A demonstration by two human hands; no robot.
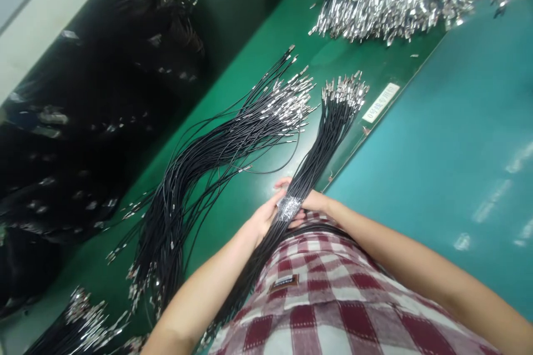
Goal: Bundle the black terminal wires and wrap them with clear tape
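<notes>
A bundle of thin black cables (318,155) with silvery metal ends runs diagonally in front of my body. Shiny clear wrap (288,208) circles it near its middle. From the left side, my left hand (266,214) is closed on the bundle at the wrap. My right hand (314,201) reaches in from the other side and is closed around the bundle, its fingertips showing beneath. The cables hide part of both hands. A larger loose heap of similar cables (187,163) lies just to the left on the green tabletop (233,199).
More cables with metal ends (387,11) lie at the upper right, and another bunch (83,321) at the lower left. A dark mass of cables (104,94) fills the left side. A white label (381,102) sticks near the table edge, beside the blue-green floor (449,150).
</notes>
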